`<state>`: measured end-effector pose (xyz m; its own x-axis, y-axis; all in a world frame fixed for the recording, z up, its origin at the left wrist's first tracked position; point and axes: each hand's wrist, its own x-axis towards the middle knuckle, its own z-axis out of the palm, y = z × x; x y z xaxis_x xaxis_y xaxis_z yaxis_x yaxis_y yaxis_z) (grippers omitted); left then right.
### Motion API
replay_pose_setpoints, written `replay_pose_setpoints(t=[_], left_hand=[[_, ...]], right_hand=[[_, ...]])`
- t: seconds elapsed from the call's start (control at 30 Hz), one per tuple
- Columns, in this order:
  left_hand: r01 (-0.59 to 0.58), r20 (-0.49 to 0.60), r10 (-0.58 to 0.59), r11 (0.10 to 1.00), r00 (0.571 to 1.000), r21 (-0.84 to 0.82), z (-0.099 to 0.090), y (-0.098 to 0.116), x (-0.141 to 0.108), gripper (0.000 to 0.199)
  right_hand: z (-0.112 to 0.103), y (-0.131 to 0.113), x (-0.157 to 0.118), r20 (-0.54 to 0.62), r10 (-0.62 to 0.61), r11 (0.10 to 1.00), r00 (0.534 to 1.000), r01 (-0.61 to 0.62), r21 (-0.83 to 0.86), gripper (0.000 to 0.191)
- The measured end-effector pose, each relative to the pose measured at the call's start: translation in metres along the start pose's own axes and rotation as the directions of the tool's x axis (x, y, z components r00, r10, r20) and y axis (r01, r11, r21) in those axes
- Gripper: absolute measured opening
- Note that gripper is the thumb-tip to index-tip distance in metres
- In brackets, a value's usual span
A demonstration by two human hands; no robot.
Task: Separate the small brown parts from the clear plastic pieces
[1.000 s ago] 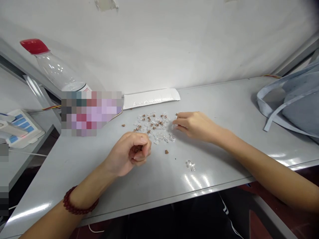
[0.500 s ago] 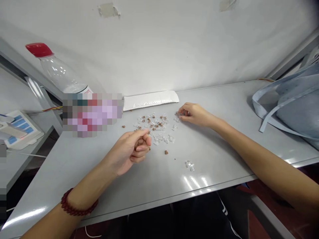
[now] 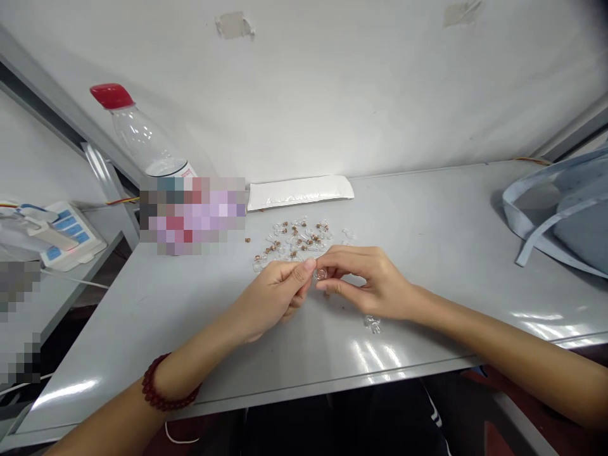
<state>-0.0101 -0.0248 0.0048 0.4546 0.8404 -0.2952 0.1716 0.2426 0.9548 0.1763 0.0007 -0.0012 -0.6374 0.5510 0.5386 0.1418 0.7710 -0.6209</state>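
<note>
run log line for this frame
left hand: fingertips beside tiny clear piece | right hand: pinching it | around: scattered clear pieces, brown bits

White wall (image 3: 304, 82) behind a grey table (image 3: 441, 228)

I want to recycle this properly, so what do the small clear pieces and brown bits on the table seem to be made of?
The small clear pieces look like glossy transparent plastic or glass: they are see-through with bright glints, and the view cannot settle which. The brown bits look matte and opaque, possibly cork or wood, but they are too small to tell.
</note>
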Motion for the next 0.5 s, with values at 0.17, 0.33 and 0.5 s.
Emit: replay_pose_setpoints(t=[0.17, 0.33, 0.5], left_hand=[[-0.139, -0.338, 0.299, 0.894, 0.892, 0.425, 0.001, 0.001, 0.002, 0.046], [-0.02, -0.341, -0.052, 0.978, 0.939, -0.206, -0.03, 0.014, 0.004, 0.03], [-0.112, -0.543, -0.059, 0.954, 0.838, -0.277, -0.076, 0.021, 0.007, 0.007]], right_hand=[[-0.008, 0.015, -0.003, -0.053, -0.082, 0.975, 0.995, 0.07, -0.21, 0.017], [-0.036, 0.042, -0.001, -0.017, 0.211, 0.918, 0.977, -0.204, -0.339, 0.018], [-0.053, 0.058, 0.001, 0.116, 0.423, 0.849, 0.899, -0.348, -0.397, 0.023]])
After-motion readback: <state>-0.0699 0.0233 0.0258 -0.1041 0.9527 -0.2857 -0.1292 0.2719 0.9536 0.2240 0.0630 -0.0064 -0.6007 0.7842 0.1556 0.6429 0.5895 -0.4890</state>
